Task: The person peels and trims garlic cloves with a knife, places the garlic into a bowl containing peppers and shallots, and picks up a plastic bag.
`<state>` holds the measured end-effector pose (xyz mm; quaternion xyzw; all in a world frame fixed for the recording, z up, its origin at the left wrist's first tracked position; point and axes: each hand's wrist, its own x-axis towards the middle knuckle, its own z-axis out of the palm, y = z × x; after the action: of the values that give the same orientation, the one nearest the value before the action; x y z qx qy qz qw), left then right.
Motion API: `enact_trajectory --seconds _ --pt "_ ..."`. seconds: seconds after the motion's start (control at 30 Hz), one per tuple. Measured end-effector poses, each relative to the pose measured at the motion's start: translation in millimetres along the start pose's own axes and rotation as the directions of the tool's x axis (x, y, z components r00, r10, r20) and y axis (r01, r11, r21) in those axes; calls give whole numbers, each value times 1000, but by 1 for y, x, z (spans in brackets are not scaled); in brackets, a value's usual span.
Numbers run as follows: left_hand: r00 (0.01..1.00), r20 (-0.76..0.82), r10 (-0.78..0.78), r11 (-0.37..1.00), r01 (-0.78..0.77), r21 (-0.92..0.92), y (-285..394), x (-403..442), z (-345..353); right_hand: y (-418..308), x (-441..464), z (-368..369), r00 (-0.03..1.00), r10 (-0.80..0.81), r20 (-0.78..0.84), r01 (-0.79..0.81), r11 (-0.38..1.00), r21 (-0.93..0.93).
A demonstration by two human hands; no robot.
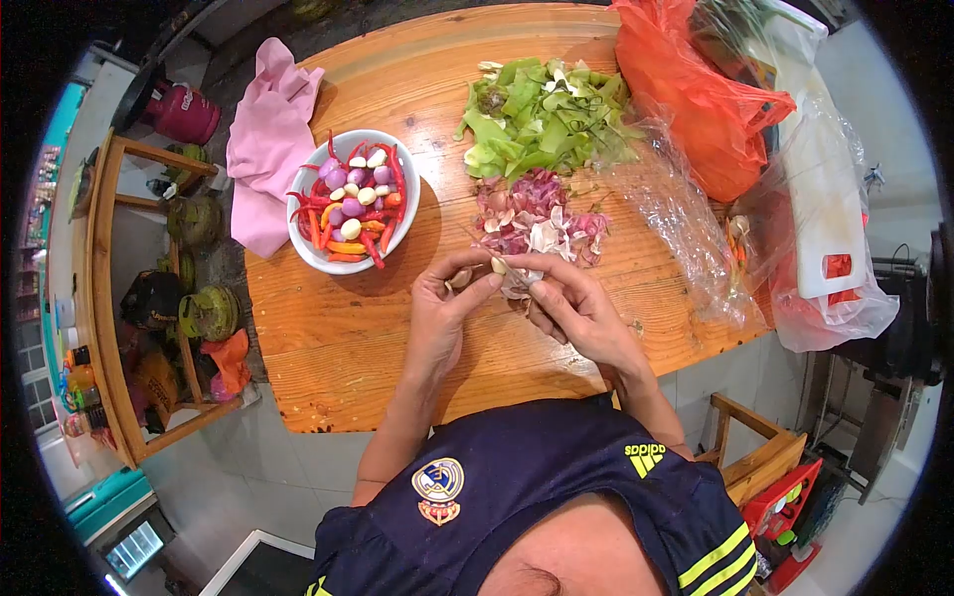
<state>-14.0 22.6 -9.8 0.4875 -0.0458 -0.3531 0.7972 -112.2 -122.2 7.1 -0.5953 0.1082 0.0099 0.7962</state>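
Over the front part of the wooden table, my left hand (449, 298) pinches a small pale garlic clove (498, 265) between thumb and finger. My right hand (579, 310) meets it from the other side, its thumb and index finger closed on something thin against the clove; whether this is peel or a small blade I cannot make out. Just beyond my fingers lies a heap of purple shallot skins (527, 214) with whitish garlic skins (550, 238). To the left stands a white bowl (306, 253) of red and orange chillies, peeled shallots and garlic cloves.
Green vegetable peelings (542, 114) lie at the back of the table (338, 348). A pink cloth (270, 149) hangs over the left edge. On the right are a red plastic bag (696, 99), clear plastic wrap (686, 228) and a white cutting board (830, 199). A wooden stool (760, 457) stands lower right.
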Motion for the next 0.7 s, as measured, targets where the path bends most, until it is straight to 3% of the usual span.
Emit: enact_trajectory --seconds 0.17,0.4,0.7 --pt "1000 -9 22 998 -22 67 0 0 -1 -2 0 -2 997 72 -9 -71 994 79" --pt "1000 -10 -14 1000 14 -1 -2 0 0 -6 -2 0 994 103 21 -104 990 92" --pt "1000 0 -24 999 24 -31 0 0 1 0 1 0 1000 10 -26 -6 987 162"
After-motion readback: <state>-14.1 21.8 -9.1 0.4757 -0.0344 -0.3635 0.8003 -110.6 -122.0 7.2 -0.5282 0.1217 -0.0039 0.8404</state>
